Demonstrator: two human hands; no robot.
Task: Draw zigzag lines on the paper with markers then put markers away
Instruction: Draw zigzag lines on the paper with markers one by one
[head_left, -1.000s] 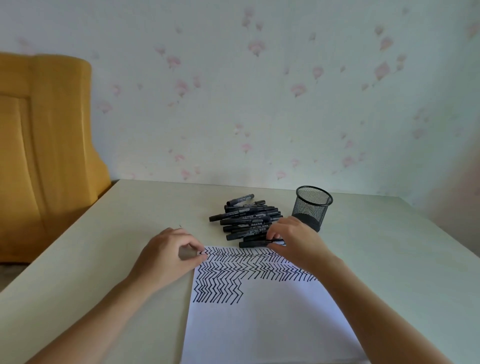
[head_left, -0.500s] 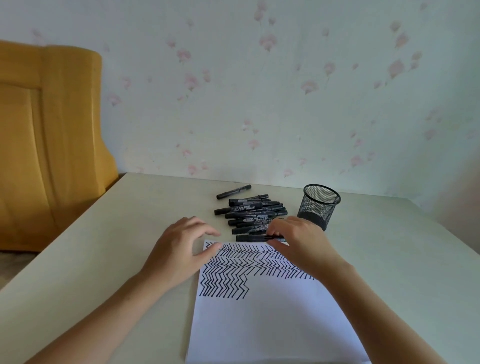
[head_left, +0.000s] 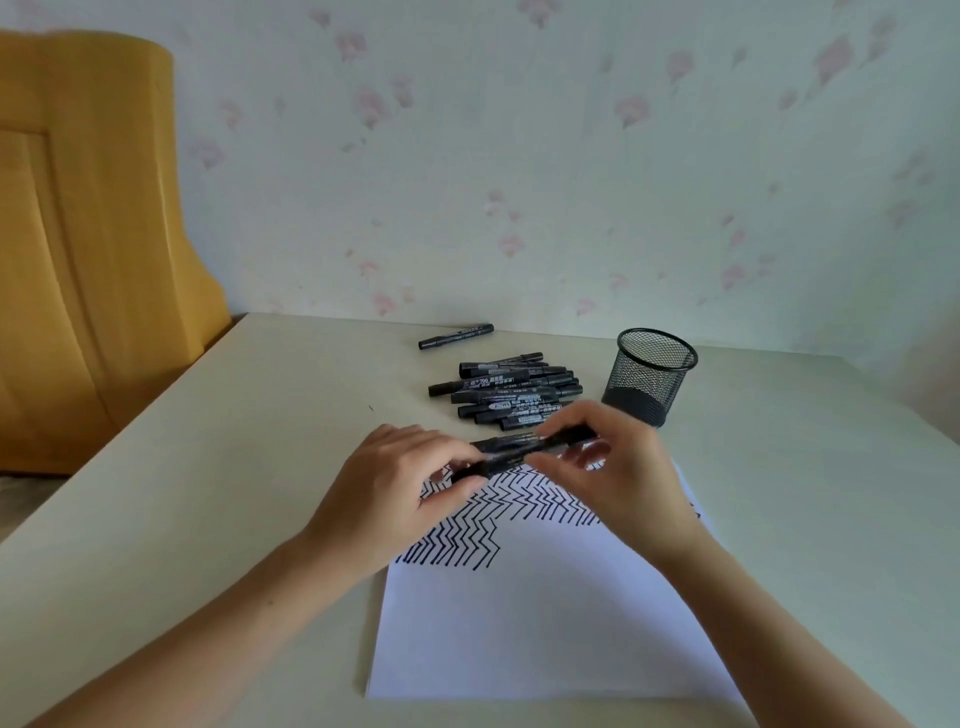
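A white sheet of paper (head_left: 540, 629) lies on the table with black zigzag lines (head_left: 467, 530) across its far part. Above its far edge I hold a black marker (head_left: 511, 457) level between both hands. My left hand (head_left: 400, 493) pinches the marker's left end and my right hand (head_left: 618, 467) grips its right end. A pile of several black markers (head_left: 511, 389) lies just beyond my hands. One more marker (head_left: 456, 335) lies alone further back. A black mesh pen cup (head_left: 649, 374) stands upright to the right of the pile.
The pale table (head_left: 234, 467) reaches the flowered wall (head_left: 519, 182) at the back. A yellow wooden panel (head_left: 88, 234) stands past the table's left edge. The table's right edge runs off diagonally at the far right.
My right hand has lifted a marker off the near side of the pile. My left hand left the paper's corner and took the marker's other end. The camera tilted.
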